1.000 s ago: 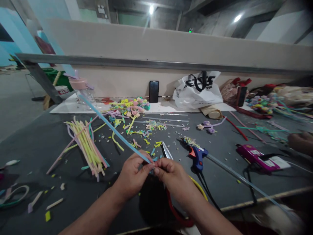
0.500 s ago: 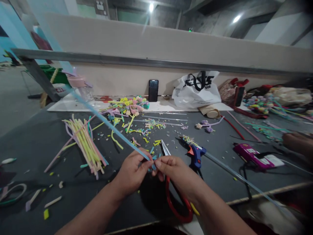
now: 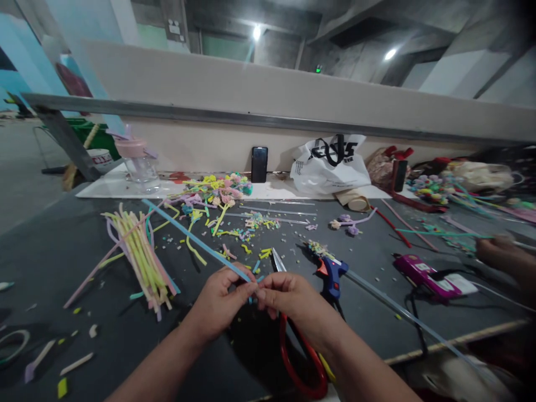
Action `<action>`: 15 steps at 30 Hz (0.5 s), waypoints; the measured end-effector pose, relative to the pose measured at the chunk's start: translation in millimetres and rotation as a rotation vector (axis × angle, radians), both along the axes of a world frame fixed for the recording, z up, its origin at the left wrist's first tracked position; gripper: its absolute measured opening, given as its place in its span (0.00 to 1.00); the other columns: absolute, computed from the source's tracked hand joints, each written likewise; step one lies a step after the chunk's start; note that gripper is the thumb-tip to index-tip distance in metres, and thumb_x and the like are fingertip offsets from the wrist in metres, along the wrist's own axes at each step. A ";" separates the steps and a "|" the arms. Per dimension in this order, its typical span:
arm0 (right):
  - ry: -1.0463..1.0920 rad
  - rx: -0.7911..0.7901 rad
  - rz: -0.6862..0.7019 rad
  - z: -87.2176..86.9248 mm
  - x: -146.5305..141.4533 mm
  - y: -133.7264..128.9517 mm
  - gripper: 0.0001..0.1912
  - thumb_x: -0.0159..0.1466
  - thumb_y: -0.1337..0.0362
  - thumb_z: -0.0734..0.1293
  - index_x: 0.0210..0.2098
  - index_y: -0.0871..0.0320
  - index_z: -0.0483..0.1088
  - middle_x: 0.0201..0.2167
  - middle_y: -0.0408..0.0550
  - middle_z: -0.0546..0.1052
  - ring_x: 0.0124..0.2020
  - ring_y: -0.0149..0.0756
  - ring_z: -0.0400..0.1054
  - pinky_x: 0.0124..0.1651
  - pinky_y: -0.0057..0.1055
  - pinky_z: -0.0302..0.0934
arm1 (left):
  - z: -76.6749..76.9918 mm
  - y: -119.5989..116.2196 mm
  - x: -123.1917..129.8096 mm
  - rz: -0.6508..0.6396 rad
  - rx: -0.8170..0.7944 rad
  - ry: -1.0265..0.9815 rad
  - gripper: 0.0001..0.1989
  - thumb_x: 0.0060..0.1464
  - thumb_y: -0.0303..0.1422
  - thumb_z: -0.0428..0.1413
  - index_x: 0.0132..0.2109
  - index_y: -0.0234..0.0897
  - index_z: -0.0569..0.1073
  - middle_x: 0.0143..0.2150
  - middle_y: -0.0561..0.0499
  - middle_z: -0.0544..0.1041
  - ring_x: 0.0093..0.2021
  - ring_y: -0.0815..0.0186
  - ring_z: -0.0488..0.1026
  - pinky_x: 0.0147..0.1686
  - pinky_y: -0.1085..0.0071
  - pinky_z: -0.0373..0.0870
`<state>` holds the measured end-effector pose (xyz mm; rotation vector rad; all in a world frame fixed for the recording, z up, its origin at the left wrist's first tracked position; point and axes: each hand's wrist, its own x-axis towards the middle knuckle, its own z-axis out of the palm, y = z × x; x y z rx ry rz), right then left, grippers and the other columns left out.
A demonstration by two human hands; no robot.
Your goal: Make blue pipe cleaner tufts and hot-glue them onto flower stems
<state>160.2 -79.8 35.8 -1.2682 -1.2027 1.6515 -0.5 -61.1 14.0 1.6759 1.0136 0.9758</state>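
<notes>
A light blue pipe cleaner [image 3: 196,242] slants from the far left down to my two hands, which meet at its near end. My left hand [image 3: 221,298] is closed on it between thumb and fingers. Pinched against the same end is my right hand [image 3: 295,296]; the fingertips of both hands nearly touch and hide the tip. A bit of blue shows just under them. Scissors [image 3: 278,260] with red handles lie beneath my right hand, blades pointing away. Small cut pieces of yellow and blue pipe cleaner [image 3: 265,253] are scattered just beyond my fingers.
To the left lies a bundle of pipe cleaners [image 3: 140,254]. Fuzzy flowers [image 3: 228,190] are heaped behind. A blue glue gun [image 3: 335,277] with a long glue stick sits right, near a purple device [image 3: 431,276]. Another person's hand [image 3: 505,257] holds a green stem far right.
The blue pipe cleaner's far end has dropped from high in the air toward the table. Both my hands stay pinched together, slightly further left. The view has tilted up a little.
</notes>
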 end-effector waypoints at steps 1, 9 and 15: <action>-0.003 -0.001 -0.016 -0.1 0.7 -0.1 0.12 0.48 0.58 0.71 0.23 0.61 0.72 0.18 0.39 0.70 0.18 0.23 0.57 0.24 0.23 0.49 | 0.4 0.3 -0.8 0.000 0.014 0.004 0.05 0.52 0.31 0.52 0.33 0.36 0.71 0.32 0.51 0.73 0.35 0.65 0.70 0.36 0.70 0.65; -0.170 0.137 -0.150 3.9 14.9 -4.4 0.07 0.51 0.61 0.68 0.24 0.60 0.71 0.18 0.39 0.67 0.20 0.26 0.56 0.25 0.24 0.49 | 3.5 -5.8 -9.1 0.139 0.712 0.241 0.09 0.54 0.25 0.52 0.42 0.36 0.71 0.38 0.48 0.74 0.40 0.65 0.70 0.42 0.68 0.64; -0.577 0.537 -0.109 16.8 13.1 -16.5 0.07 0.54 0.70 0.61 0.21 0.59 0.68 0.19 0.41 0.66 0.25 0.30 0.60 0.30 0.26 0.52 | 22.4 -10.5 1.1 0.105 0.918 0.451 0.13 0.53 0.24 0.52 0.44 0.42 0.73 0.44 0.50 0.76 0.52 0.59 0.65 0.53 0.58 0.51</action>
